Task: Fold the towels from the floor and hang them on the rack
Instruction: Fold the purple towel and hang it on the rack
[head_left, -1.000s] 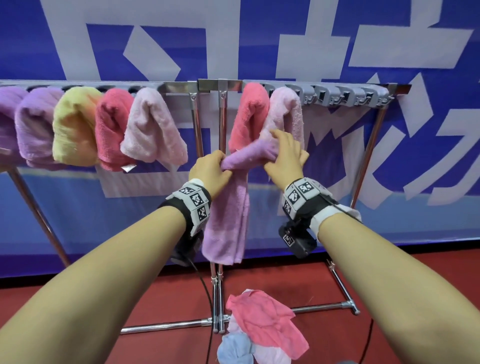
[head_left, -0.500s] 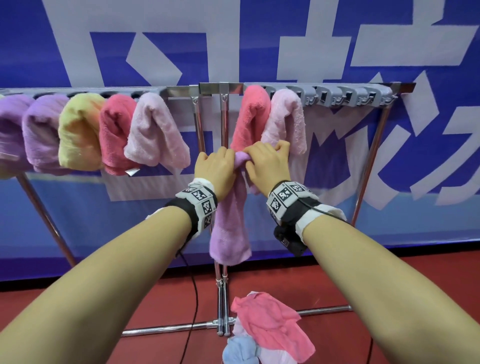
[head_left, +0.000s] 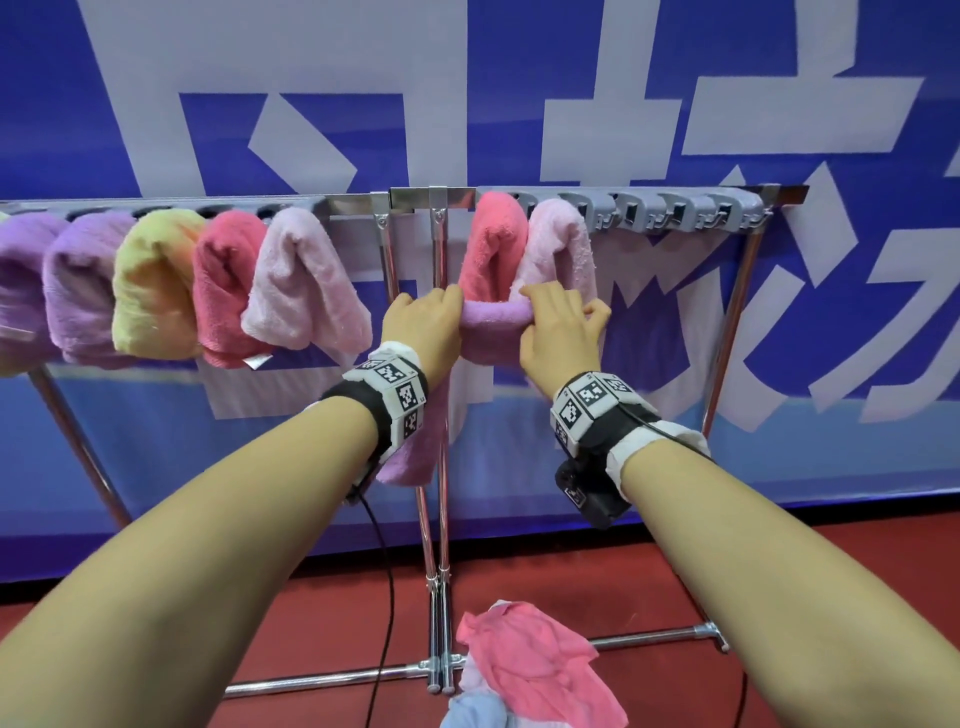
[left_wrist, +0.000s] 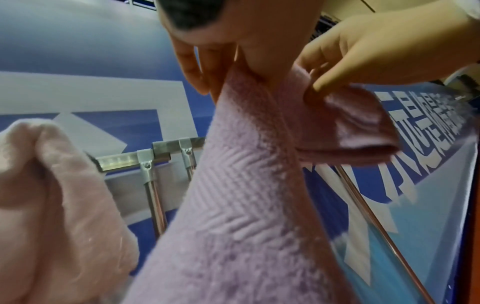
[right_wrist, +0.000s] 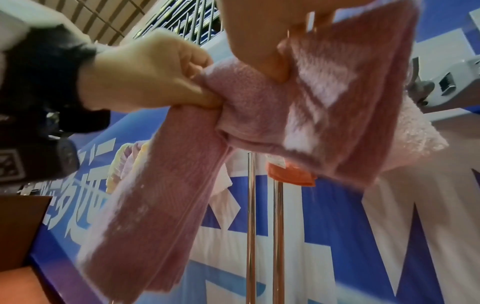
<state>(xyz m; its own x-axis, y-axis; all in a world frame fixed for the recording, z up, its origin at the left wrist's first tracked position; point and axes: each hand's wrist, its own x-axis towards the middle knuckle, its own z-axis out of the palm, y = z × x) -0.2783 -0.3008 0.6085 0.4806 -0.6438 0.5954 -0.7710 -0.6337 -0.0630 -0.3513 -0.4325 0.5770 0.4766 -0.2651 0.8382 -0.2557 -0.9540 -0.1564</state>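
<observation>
Both my hands are on one lilac towel (head_left: 496, 323), held up in front of the rack (head_left: 431, 197) near its middle posts. From my head I see my left hand (head_left: 423, 327) fisted round the towel's left end and my right hand (head_left: 558, 332) closed over its right end, with a short rolled stretch showing between them; the long tail drops behind my left wrist. On the rail above hang a coral towel (head_left: 491, 249) and a pink towel (head_left: 561, 249), just behind my knuckles, with grey clips (head_left: 675, 213) free to their right. Five more folded towels hang on the left half, and a heap (head_left: 530, 670) of pink, white and blue cloth lies on the red floor by the rack's foot.

My left wrist view adds what the head cannot see: the herringbone weave on the hanging tail (left_wrist: 233, 205), and my right thumb pinching a folded flap (left_wrist: 355, 127) that sticks out sideways. It also catches the rail joint (left_wrist: 161, 154).

My right wrist view shows my left thumb dug into the fold (right_wrist: 207, 98), my right fingers (right_wrist: 270, 57) clamping the doubled end from above, and a label under the coral towel (right_wrist: 291, 174)
</observation>
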